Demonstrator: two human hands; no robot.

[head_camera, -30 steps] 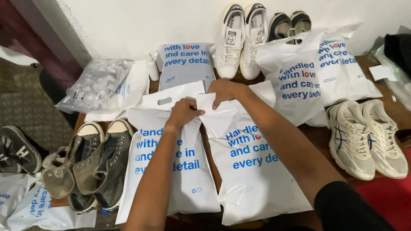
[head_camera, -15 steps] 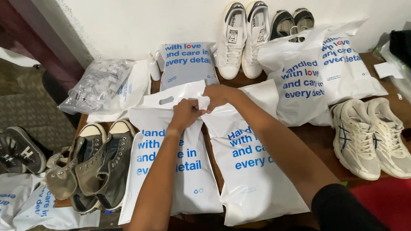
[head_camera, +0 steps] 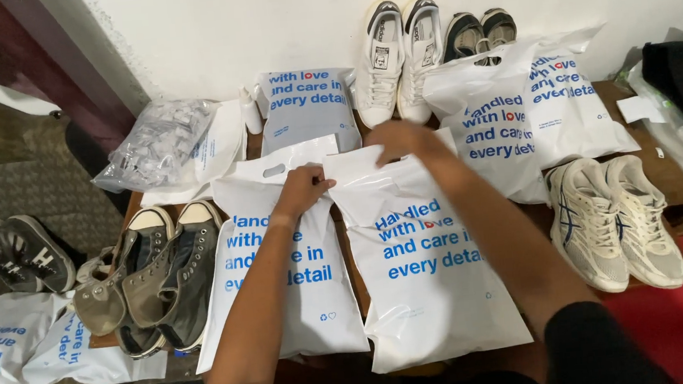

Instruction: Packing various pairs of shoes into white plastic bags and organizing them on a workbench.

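Right hand (head_camera: 403,139) now beyond bag (head_camera: 426,259)

Setting: a shoe-cleaning or shoe-care packing spot, likely a small shop's back area. Evidence: a low wooden table (head_camera: 653,181) against a plain white wall (head_camera: 260,18) holds several pairs of worn shoes: white sneakers (head_camera: 396,59), black slip-ons (head_camera: 480,33), cream running shoes (head_camera: 612,222), grey-green canvas sneakers (head_camera: 151,274). Among them lie many identical white plastic bags with blue print (head_camera: 430,266), some filled. A clear bag of small white sachets (head_camera: 156,142) sits at the left. More printed bags (head_camera: 10,353) and dark shoes (head_camera: 21,253) lie on the floor.
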